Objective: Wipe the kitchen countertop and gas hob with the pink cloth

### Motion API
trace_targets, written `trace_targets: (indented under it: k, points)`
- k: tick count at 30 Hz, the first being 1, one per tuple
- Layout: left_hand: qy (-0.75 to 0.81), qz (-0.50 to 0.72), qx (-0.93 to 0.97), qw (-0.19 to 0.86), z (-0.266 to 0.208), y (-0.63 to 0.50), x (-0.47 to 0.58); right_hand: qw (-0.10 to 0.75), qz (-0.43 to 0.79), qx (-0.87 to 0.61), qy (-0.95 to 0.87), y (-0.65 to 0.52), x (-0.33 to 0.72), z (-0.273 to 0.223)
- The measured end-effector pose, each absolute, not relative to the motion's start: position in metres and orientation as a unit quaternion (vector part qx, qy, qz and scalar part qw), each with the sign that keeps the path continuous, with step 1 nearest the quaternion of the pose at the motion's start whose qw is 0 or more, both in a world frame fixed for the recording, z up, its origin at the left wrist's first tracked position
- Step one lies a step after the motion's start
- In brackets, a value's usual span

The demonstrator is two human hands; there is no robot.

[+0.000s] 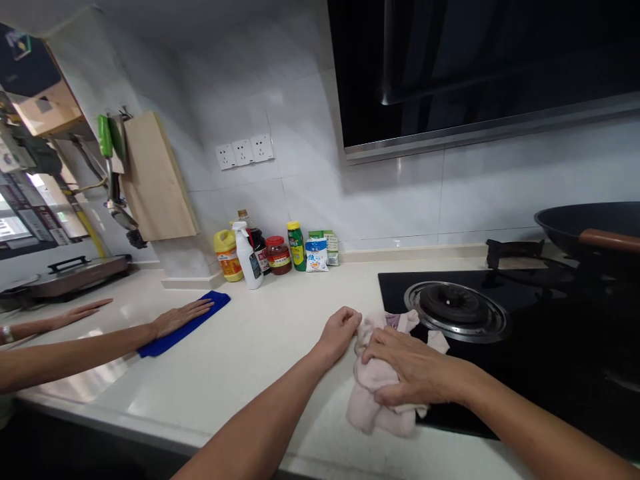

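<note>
Both hands (pixel 341 331) (pixel 407 368) grip pink cloth (pixel 373 400); fingers (pixel 380 347) on top.

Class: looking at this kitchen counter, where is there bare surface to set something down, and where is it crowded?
Bare counter lies between the blue cloth and the left hand, and in front of the bottles. It is crowded at the stove edge, where the right hand presses the pink cloth.
</note>
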State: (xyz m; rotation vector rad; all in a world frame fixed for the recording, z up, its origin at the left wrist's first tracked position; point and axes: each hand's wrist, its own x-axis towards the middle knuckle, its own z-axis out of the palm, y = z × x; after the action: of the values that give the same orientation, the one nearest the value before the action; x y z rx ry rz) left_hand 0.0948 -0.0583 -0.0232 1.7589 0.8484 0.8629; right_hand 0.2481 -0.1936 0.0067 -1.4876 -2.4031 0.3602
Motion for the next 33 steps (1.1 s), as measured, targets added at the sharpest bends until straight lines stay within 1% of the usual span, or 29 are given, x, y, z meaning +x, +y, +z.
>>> trace_targets:
  k: [4, 7, 9, 11, 16, 21, 24, 26, 28, 31, 33]
  points:
    - [0.352, 0.340, 0.744, 0.455, -0.023, -0.060, 0.093, 0.154, 0.063, -0.621, -0.766, -0.174, 0.280, 0.003]
    - [0.354, 0.330, 0.753, 0.446, -0.021, -0.063, 0.092, 0.118, 0.011, -0.735, -0.668, -0.168, 0.313, 0.004]
    - [0.353, 0.326, 0.756, 0.444, -0.020, -0.064, 0.092, 0.097, 0.014, -0.770, -0.631, -0.171, 0.328, 0.009]
    - [0.351, 0.323, 0.760, 0.443, -0.020, -0.065, 0.092, 0.082, 0.037, -0.760, -0.644, -0.178, 0.333, 0.016]
    - [0.347, 0.315, 0.768, 0.435, -0.021, -0.066, 0.094, 0.056, 0.121, -0.663, -0.736, -0.203, 0.301, 0.034]
    - [0.340, 0.305, 0.779, 0.430, -0.021, -0.067, 0.094, 0.094, 0.160, -0.547, -0.816, -0.209, 0.264, 0.028]
    - [0.335, 0.301, 0.785, 0.426, -0.021, -0.067, 0.094, 0.121, 0.183, -0.540, -0.813, -0.199, 0.262, 0.018]
    - [0.333, 0.300, 0.788, 0.422, -0.021, -0.067, 0.094, 0.140, 0.160, -0.571, -0.793, -0.189, 0.272, 0.012]
    - [0.333, 0.299, 0.791, 0.417, -0.020, -0.067, 0.093, 0.150, 0.105, -0.622, -0.761, -0.178, 0.289, 0.006]
    - [0.336, 0.296, 0.794, 0.411, -0.019, -0.068, 0.092, 0.124, 0.014, -0.717, -0.686, -0.167, 0.314, 0.000]
    - [0.335, 0.295, 0.796, 0.410, -0.020, -0.068, 0.091, 0.104, -0.011, -0.750, -0.653, -0.165, 0.325, -0.003]
